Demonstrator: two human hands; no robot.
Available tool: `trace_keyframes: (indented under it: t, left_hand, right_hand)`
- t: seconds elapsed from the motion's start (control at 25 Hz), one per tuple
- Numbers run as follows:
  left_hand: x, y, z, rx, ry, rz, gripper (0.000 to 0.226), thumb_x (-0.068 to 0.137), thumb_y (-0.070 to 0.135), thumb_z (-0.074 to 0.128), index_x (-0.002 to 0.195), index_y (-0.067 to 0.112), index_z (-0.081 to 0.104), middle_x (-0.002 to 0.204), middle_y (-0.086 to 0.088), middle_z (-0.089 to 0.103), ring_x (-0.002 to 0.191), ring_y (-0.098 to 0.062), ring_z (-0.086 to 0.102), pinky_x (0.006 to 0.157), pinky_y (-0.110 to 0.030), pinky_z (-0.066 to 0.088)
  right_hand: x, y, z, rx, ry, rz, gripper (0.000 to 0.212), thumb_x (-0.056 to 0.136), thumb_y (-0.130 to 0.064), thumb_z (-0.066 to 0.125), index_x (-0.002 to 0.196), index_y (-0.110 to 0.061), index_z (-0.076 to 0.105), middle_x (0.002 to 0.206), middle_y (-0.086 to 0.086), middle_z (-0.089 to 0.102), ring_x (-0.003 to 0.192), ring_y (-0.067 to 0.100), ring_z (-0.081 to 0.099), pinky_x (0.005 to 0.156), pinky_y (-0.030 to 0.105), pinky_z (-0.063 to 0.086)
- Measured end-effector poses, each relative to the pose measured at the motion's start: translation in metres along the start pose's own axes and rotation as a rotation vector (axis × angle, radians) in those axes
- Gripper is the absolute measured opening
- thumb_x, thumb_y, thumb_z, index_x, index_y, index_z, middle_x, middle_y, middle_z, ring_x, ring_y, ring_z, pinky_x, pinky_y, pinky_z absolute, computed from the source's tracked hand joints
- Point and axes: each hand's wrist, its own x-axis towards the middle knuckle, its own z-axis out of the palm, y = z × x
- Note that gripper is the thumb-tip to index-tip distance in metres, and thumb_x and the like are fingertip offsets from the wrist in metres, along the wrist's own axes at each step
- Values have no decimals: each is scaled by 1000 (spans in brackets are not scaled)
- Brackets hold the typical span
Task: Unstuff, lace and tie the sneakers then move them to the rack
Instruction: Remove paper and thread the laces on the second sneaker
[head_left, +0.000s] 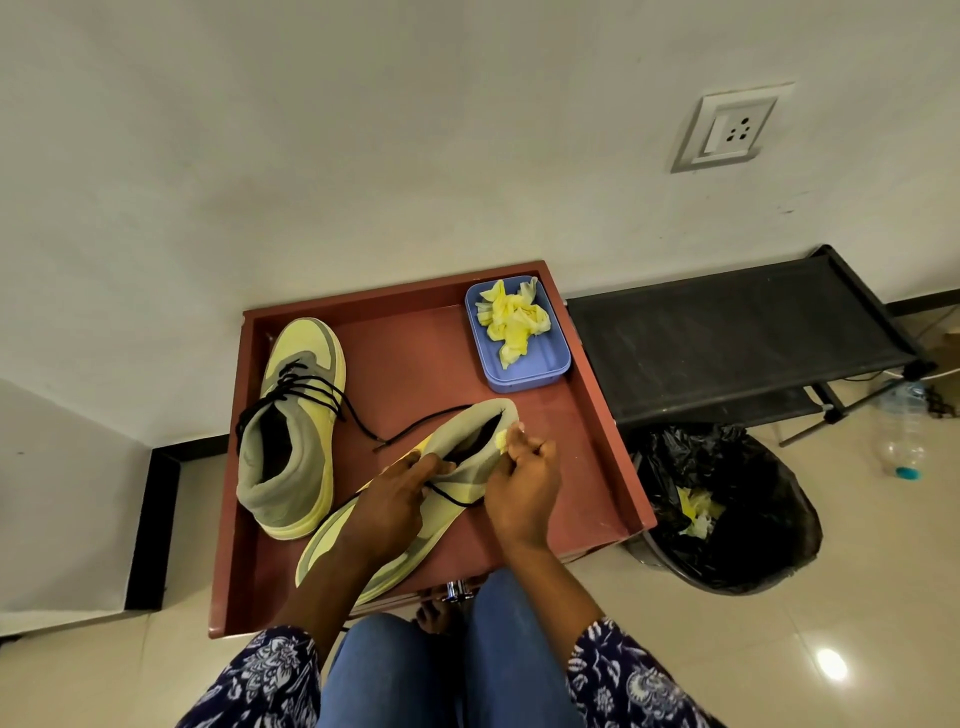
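Two sneakers: one (296, 431) near the tray's (415, 332) left edge, one (441, 467) nearer its front edge. One blue box (540, 364) in the far right corner.

left hand (397, 488) holds sneaker (457, 457) | right hand (522, 480) pinches paper (502, 440)

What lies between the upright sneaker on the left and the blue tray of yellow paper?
In the head view, mostly bare red tabletop separates the upright sneaker from the blue tray; only that sneaker's loose black lace trails partway into the gap.

Single head-worn view, steeply downward, close over the tray (613, 426)
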Motion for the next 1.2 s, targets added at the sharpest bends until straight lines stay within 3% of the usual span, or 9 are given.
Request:
trace_keyframes:
  t: [0.2,0.36,0.44,0.56,0.68,0.76,0.96,1.04,1.2]
  left_hand:
    - [0,3,-1,-17,-2,-7,53,83,-13,47,106,35,52,120,-4,61,104,-26,60,77,-40,53]
    - [1,2,1,11,-3,-19,40,85,-11,47,115,13,59,122,-1,60,106,-24,59,76,-33,50]
    - [1,2,-1,6,-6,-11,39,86,-11,47,115,12,59,121,-1,61,106,-22,58,79,-32,50]
    - [3,1,-1,9,-2,-16,37,85,-12,47,112,8,60,114,-4,62,95,-21,60,70,-14,43]
    - [3,1,-2,16,-4,-31,34,84,-13,47,107,7,62,102,1,58,75,-12,51,56,-2,33]
    - [6,2,-2,1,-7,-28,34,83,-13,48,105,9,63,102,1,59,83,-16,55,61,-2,31]
    - [7,7,11,-15,-65,86,45,75,-3,36,95,35,48,105,10,61,99,-26,60,83,-44,51]
    - [6,8,17,22,-68,61,46,70,0,32,95,37,46,113,2,60,112,-29,55,89,-58,45]
    - [6,12,24,12,-25,-11,48,66,1,30,95,35,47,114,-1,63,125,-22,49,93,-56,43]
  right_hand:
    - [-23,16,9,12,11,-122,29,88,1,52,114,4,62,97,17,55,91,20,53,87,3,37]
    - [-16,22,-4,93,-50,-78,21,88,1,56,105,4,67,96,11,59,96,14,56,85,-5,35]
    - [-7,26,-10,81,-71,-10,20,87,2,58,103,3,68,99,11,62,95,15,58,86,1,39]
    - [12,34,-19,134,-73,178,23,84,4,58,104,-1,69,106,12,64,99,22,60,95,26,46]
    - [26,34,-32,249,-31,322,23,84,0,58,104,-5,70,104,6,66,96,18,60,88,27,47]
    - [31,34,-38,280,11,365,20,87,-6,56,100,-9,71,101,3,67,94,17,60,86,29,48]
    - [30,39,-44,394,81,486,19,85,-18,61,66,-20,61,72,0,63,73,17,56,68,31,47]
    - [27,43,-46,404,82,501,13,85,-16,62,74,-20,63,81,0,66,82,19,60,73,31,49]
    - [19,40,-49,353,44,477,17,90,-8,55,102,-8,68,91,0,64,86,13,57,76,26,43]
